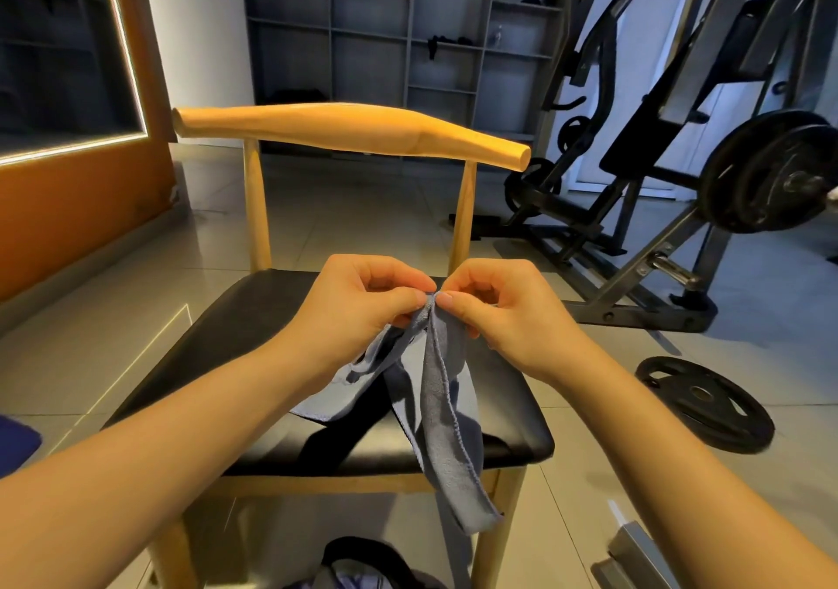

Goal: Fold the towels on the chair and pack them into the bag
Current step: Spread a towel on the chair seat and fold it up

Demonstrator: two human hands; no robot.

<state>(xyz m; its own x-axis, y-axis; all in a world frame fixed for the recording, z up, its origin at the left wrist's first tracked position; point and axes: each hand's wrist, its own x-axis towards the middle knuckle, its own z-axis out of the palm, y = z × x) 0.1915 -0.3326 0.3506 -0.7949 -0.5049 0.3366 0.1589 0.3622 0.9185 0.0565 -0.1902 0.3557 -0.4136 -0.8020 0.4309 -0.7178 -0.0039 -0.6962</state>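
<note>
— Grey-blue towel (435, 407), where is it?
— Held over the black chair seat (204, 361), one end hanging past the front edge. The left grip (362, 302) and right grip (503, 307) each pinch its top edge, thumbs nearly touching.

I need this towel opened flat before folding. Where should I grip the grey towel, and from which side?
Probably by its stitched hem. Both the left hand and right hand pinch the towel at one bunched top point, and it hangs twisted over the chair seat's front. Come from the right, pinching the hem lower down where it faces outward, then draw the hands apart.
</note>
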